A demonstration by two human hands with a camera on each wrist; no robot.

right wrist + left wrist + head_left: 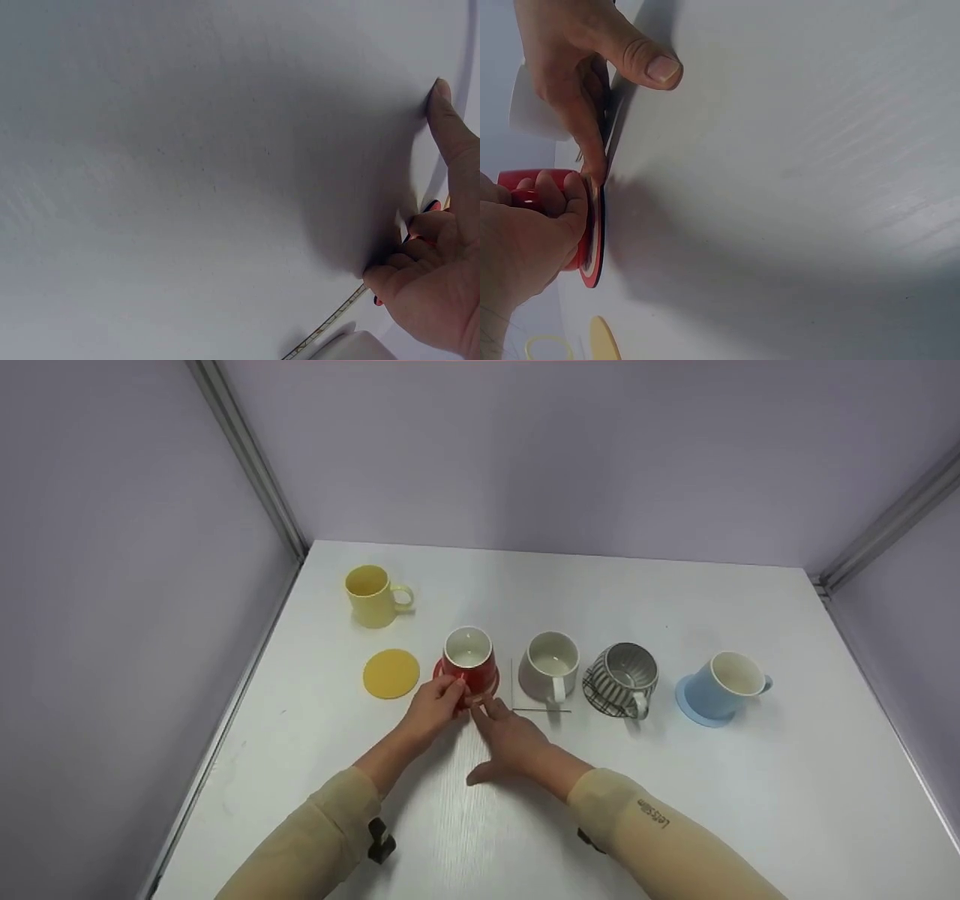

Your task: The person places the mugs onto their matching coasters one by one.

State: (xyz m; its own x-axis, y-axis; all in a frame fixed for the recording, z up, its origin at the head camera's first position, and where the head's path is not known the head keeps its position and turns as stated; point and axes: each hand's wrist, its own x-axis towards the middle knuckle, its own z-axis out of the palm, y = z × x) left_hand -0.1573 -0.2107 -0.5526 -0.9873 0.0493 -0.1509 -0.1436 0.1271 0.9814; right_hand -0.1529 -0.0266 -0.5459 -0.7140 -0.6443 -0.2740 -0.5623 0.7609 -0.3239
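In the head view, a red mug [482,670] with a white inside stands on a red round coaster [438,667]. My left hand [427,711] grips the mug's handle, fingers curled round it, as the left wrist view also shows. The right hand [516,741] lies just in front, its fingers extended with fingertips at the coaster's near edge and the thumb spread apart toward me. In the left wrist view, the right index finger touches the rim of the red coaster [592,276].
Left of the red mug lies a yellow coaster [391,673], with a yellow mug [373,604] behind it. To the right are a white mug [541,681] on a square coaster [525,703], a striped mug [616,687] on a patterned coaster, and a blue mug [712,696] on a blue coaster [688,706].
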